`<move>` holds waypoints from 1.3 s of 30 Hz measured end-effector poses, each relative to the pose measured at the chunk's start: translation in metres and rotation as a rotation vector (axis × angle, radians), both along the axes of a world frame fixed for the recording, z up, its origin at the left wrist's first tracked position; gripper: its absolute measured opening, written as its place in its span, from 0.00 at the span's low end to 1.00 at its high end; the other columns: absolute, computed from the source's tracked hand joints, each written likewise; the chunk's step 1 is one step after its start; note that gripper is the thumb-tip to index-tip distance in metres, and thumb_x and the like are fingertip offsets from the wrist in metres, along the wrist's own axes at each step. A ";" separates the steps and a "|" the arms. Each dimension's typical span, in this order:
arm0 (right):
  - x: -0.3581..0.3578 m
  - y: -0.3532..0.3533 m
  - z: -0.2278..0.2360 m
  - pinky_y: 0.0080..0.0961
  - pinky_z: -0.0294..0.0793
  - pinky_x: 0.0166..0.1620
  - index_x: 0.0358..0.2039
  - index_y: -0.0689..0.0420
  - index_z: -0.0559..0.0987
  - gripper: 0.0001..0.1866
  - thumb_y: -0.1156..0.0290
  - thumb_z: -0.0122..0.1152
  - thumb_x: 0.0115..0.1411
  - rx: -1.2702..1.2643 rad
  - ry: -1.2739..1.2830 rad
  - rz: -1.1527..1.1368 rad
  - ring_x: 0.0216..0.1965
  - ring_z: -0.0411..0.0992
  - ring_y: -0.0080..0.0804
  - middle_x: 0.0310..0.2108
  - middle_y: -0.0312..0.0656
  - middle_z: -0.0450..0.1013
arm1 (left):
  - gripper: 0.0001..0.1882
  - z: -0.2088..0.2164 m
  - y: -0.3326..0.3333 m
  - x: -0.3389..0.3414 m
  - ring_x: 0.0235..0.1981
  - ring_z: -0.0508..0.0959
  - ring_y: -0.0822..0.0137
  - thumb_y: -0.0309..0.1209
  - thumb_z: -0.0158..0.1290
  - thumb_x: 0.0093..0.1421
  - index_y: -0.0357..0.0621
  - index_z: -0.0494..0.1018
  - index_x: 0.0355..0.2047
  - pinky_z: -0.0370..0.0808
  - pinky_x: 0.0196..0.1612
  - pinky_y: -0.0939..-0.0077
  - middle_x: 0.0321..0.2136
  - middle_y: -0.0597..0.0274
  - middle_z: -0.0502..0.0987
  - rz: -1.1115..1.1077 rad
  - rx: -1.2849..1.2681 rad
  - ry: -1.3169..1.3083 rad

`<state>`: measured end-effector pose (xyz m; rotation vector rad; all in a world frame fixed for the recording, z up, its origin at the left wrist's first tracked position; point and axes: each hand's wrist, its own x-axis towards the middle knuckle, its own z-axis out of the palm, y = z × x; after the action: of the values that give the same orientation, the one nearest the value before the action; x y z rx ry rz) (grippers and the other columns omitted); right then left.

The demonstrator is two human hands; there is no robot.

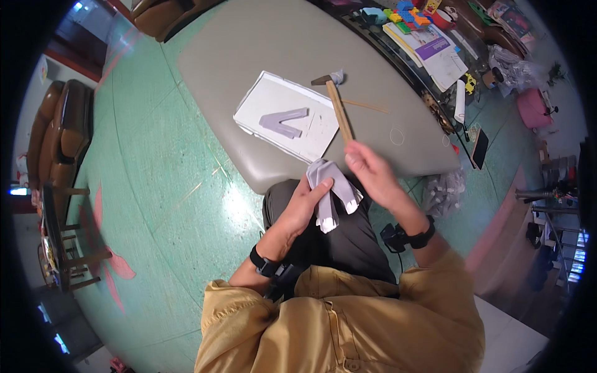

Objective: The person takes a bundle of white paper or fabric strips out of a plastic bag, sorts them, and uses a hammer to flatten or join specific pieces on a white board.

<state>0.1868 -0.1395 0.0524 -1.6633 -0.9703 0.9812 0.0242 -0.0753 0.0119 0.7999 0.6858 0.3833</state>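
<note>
In my left hand is a folded grey-lilac strip that looks like cloth, its two legs hanging down with whitish, shiny ends. The thumb presses on it over my lap. My right hand, a little blurred, is closed at the lower end of the wooden handle of a hammer. The hammer's dark head points away from me, with a grey wrapping on one side of it. A similar grey V-shaped piece lies in a shallow white tray, left of the hammer.
The tray rests on a grey padded bench. Thin sticks and a rubber-band-like loop lie to its right. Beyond stands a dark table with papers and coloured toy blocks. Clear plastic bags lie on the green floor.
</note>
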 end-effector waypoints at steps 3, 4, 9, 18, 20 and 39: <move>-0.019 -0.007 -0.003 0.32 0.54 0.59 0.60 0.65 0.52 0.36 0.47 0.40 0.63 -0.063 -0.074 0.125 0.58 0.58 0.47 0.55 0.59 0.59 | 0.31 0.008 -0.003 0.000 0.50 0.66 0.69 0.34 0.49 0.60 0.36 0.49 0.58 0.62 0.53 0.77 0.49 0.57 0.65 -0.010 0.179 -0.016; -0.022 -0.009 -0.004 0.32 0.54 0.59 0.60 0.64 0.51 0.36 0.47 0.39 0.63 -0.024 -0.080 0.148 0.59 0.56 0.48 0.56 0.59 0.58 | 0.31 0.011 -0.004 -0.001 0.50 0.65 0.70 0.33 0.49 0.60 0.35 0.48 0.58 0.61 0.53 0.77 0.48 0.57 0.65 -0.003 0.278 -0.003; -0.025 -0.012 -0.007 0.33 0.52 0.60 0.62 0.63 0.46 0.35 0.52 0.38 0.64 0.151 -0.211 0.283 0.61 0.52 0.49 0.59 0.60 0.50 | 0.31 0.015 -0.001 -0.004 0.50 0.65 0.68 0.29 0.47 0.56 0.35 0.47 0.58 0.61 0.53 0.76 0.49 0.55 0.64 -0.045 0.395 -0.037; -0.024 -0.014 -0.012 0.33 0.50 0.60 0.62 0.64 0.40 0.39 0.54 0.44 0.62 0.256 -0.253 0.347 0.61 0.50 0.50 0.60 0.60 0.48 | 0.36 0.004 0.006 -0.009 0.55 0.62 0.64 0.31 0.46 0.53 0.35 0.45 0.59 0.57 0.57 0.72 0.52 0.52 0.61 -0.159 0.700 0.064; -0.020 -0.015 -0.012 0.33 0.48 0.61 0.62 0.65 0.40 0.40 0.53 0.45 0.62 0.264 0.030 0.311 0.62 0.49 0.47 0.60 0.60 0.47 | 0.37 0.015 0.005 -0.009 0.55 0.62 0.64 0.29 0.45 0.50 0.35 0.46 0.60 0.55 0.58 0.72 0.53 0.53 0.61 -0.053 0.324 -0.063; -0.004 -0.002 -0.024 0.17 0.68 0.37 0.37 0.66 0.75 0.23 0.55 0.47 0.63 -0.077 0.362 0.067 0.31 0.67 0.18 0.30 0.35 0.72 | 0.30 0.006 0.021 -0.011 0.46 0.72 0.54 0.32 0.41 0.47 0.30 0.59 0.52 0.67 0.53 0.66 0.46 0.44 0.70 0.145 -0.266 -0.259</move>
<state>0.1833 -0.1412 0.0280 -1.4536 -0.7558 1.3247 0.0129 -0.0545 0.0180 0.4398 0.5383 0.5058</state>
